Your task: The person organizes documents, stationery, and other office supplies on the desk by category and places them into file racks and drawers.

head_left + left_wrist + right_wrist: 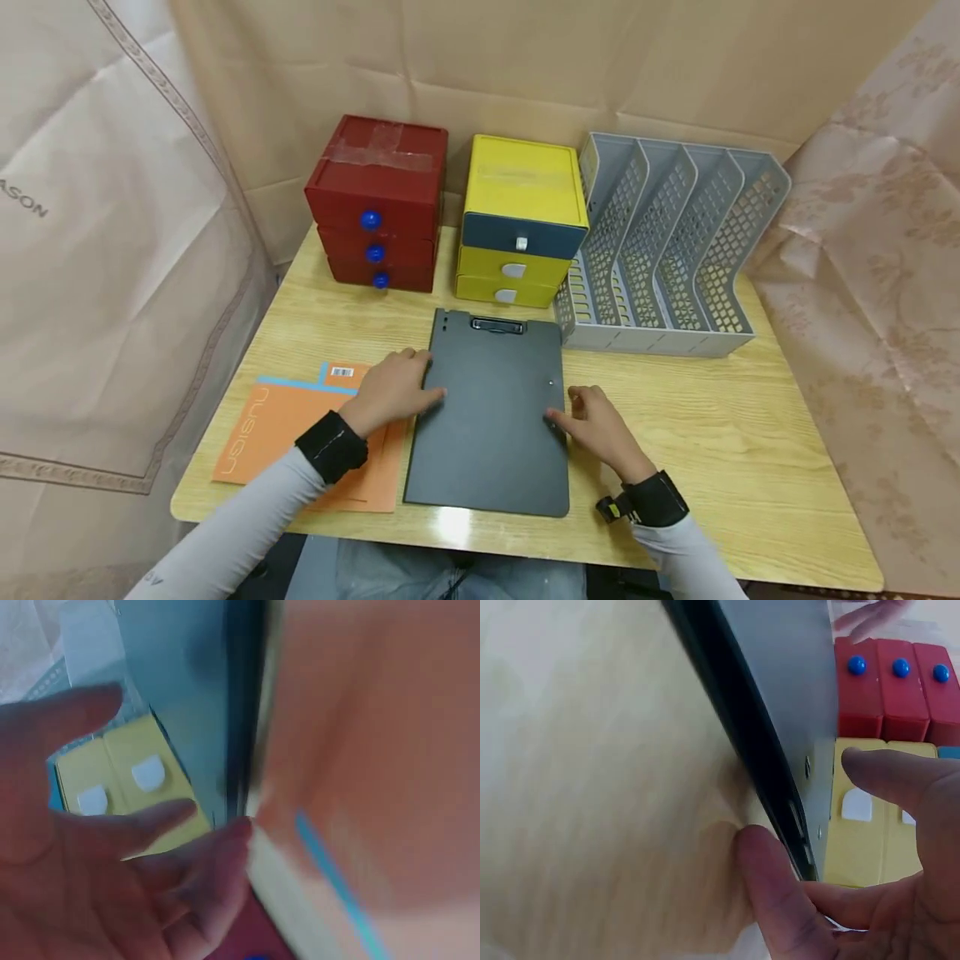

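A dark grey clipboard (489,425) lies flat on the table, its black clip (497,325) at the far end. At its left edge is my left hand (393,385), with the thumb reaching over the cover and the fingers loosely spread by the side. My right hand (600,423) is at the right edge, thumb over the board. In the right wrist view, a fingertip (757,844) rests low beside the clipboard's edge (739,712). Neither hand visibly pinches the board. Orange notebooks (281,429) with blue strips lie partly beneath my left forearm.
Behind the clipboard stand a red drawer box (378,196) with blue knobs and a yellow drawer box (525,179) with one dark blue drawer. A grey file rack (660,342) with several slots stands at the back right. The wooden table (720,467) ends close to the person's lap.
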